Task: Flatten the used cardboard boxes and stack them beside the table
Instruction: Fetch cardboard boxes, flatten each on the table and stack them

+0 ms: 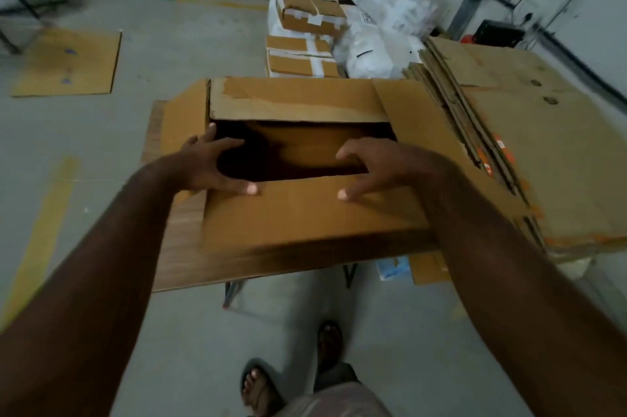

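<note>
An open brown cardboard box (pixel 305 216) stands on a wooden table (pixel 190 263), its flaps spread and its dark inside showing. My left hand (pixel 210 165) is at the opening's near left corner. Its fingers are spread over the opening and its thumb presses on the near flap. My right hand (pixel 383 165) holds the same flap's edge further right, with the thumb on top and the fingers curled into the opening. A stack of flattened cardboard boxes (pixel 543 145) lies to the right, touching the box's right flap.
A flat cardboard sheet (pixel 71 63) lies on the concrete floor at the far left. Behind the table are taped boxes (pixel 308 9) and white plastic bags (pixel 383 26). My sandalled feet (pixel 261 386) stand just before the table's near edge.
</note>
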